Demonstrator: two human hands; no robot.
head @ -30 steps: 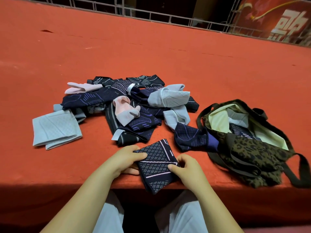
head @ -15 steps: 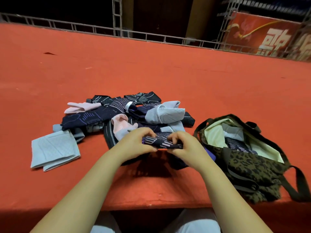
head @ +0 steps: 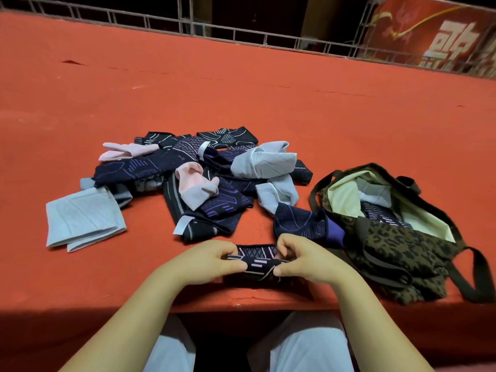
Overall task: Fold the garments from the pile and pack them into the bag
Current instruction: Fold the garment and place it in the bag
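Head view: one dark garment mid-fold, most of the pile waiting.

My left hand (head: 212, 260) and right hand (head: 303, 260) each pinch an end of the dark garment (head: 257, 260), thumbs and curled fingers gripping it at 6 o'clock near the table (head: 241, 84) edge. The bag (head: 402, 245) lies open at 3 o'clock with a few pieces inside; I judge we're early, since the pile (head: 204, 178) at 12 o'clock is large and a grey folded piece (head: 83, 220) at 9 o'clock isn't packed.

An orange table (head: 241, 84), metal railing (head: 241, 36) and red banner (head: 442, 33).
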